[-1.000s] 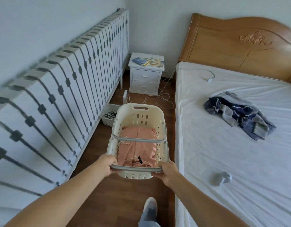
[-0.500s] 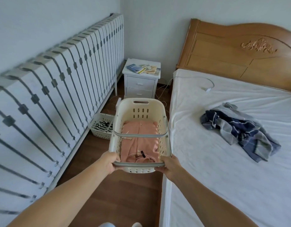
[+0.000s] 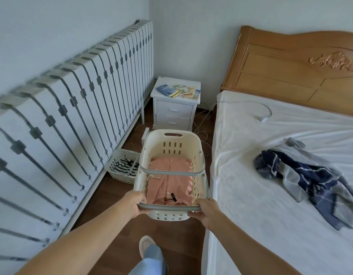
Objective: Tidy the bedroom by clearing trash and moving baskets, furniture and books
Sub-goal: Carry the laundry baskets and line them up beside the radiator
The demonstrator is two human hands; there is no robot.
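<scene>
A cream laundry basket (image 3: 172, 147) with grey handles hangs in front of me above the wooden floor, between the slatted frame and the bed. Pink clothing (image 3: 169, 181) lies inside it. My left hand (image 3: 135, 203) grips the near rim at its left corner. My right hand (image 3: 206, 210) grips the near rim at its right corner. A smaller white basket (image 3: 114, 165) with striped cloth stands on the floor to the left of it. Several books (image 3: 179, 91) lie on a white nightstand (image 3: 174, 112) in the far corner.
A slatted bed frame (image 3: 72, 120) leans along the left wall. The bed (image 3: 281, 185) with a wooden headboard fills the right, with a blue-grey garment (image 3: 310, 179) and a white cable (image 3: 259, 108) on it. Cables trail on the floor near the nightstand. My slippered foot (image 3: 146, 245) is below the basket.
I have walked forward along the aisle with the basket in both hands, so the nightstand and small basket are nearer. My foot has stepped back into view.
</scene>
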